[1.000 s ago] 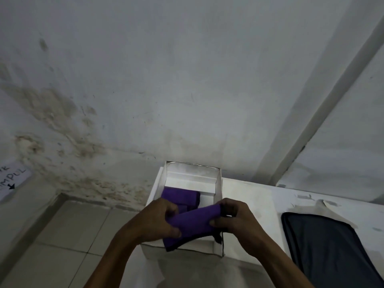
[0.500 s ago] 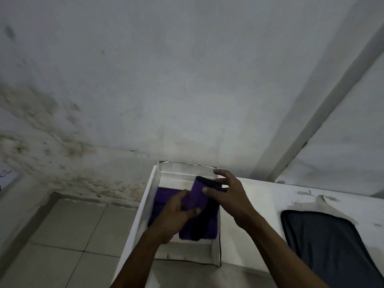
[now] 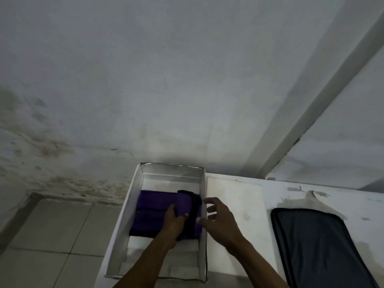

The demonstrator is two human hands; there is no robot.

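Note:
A white open box sits at the left end of a white table. Two folded purple cloths lie side by side inside it: one at the left, another with a dark edge at the right. My left hand reaches into the box and holds the right cloth's near end, thumb on top. My right hand hovers over the box's right wall with fingers spread, holding nothing.
A dark flat fabric case lies on the table to the right. A stained wall rises behind the box. Tiled floor lies below the table's left edge.
Both hands carried the folded purple cloth into the box and laid it beside the first one. My right hand has let go and drawn back to the right.

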